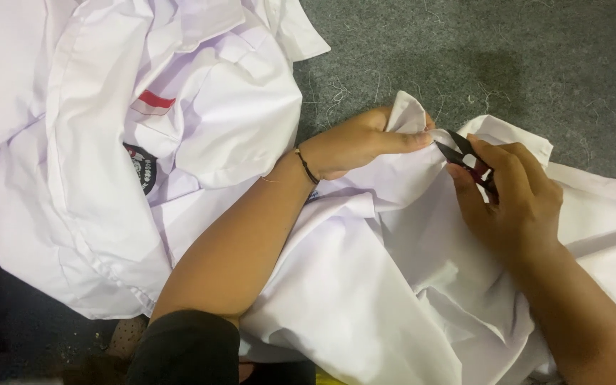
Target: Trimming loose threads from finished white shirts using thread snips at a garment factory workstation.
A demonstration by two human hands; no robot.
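Under the right hand (511, 196), half-hidden snips (465, 158) sit gripped; left fingers (401, 140) pinch white shirt (393, 285).

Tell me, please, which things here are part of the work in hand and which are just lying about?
In hand:
- white shirt, a fold pinched in the left hand
- small dark thread snips, held in the right hand

Lying about:
- pile of white shirts with a red stripe and round badge
- loose thread scraps on the grey surface
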